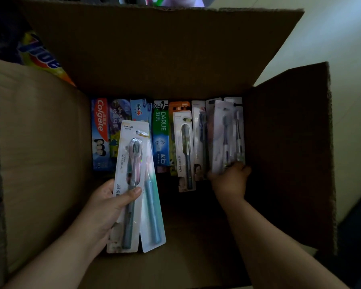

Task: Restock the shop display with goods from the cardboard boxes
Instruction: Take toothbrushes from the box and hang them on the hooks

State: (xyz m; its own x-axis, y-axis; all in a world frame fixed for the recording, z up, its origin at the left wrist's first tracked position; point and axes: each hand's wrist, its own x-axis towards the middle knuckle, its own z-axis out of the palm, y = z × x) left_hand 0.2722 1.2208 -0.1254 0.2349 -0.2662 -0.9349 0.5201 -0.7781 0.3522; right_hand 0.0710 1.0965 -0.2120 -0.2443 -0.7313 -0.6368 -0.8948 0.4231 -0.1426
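Both arms are down inside the big cardboard box (50, 142), flaps standing open on every side. The left hand (104, 205) grips two toothbrush packs at once, thumb pressed across the front of the white pack (129, 163), the one marked SPRING with a grey-green brush under its clear blister. Fanned out just behind it, touching, is the second pack (154, 215), holding a pale teal brush. Both are lifted clear of the row below and tilt a little to the right at the top.

Over on the right side, the right hand (229, 180) reaches deep into the box, fingers curled round the bottom edge of the twin-brush pack (229, 138) that leans against the box's right wall. It's dim down there, but the grasp shows plainly enough.

Along the far end of the box floor lies a row of goods side by side. From the left: a red and blue Colgate carton (100, 132), a purple carton (117, 122) next to it, a light blue carton (140, 110) partly hidden behind the held packs, then the green Darlie carton (161, 132). After that come more toothbrush packs, one with a dark brush (186, 151) sticking out nearer than its neighbours, another (200, 138) just beside it.

Outside the box, past the left flap, a bright yellow and orange bag (40, 57) shows. Pale floor (331, 38) runs along the right.
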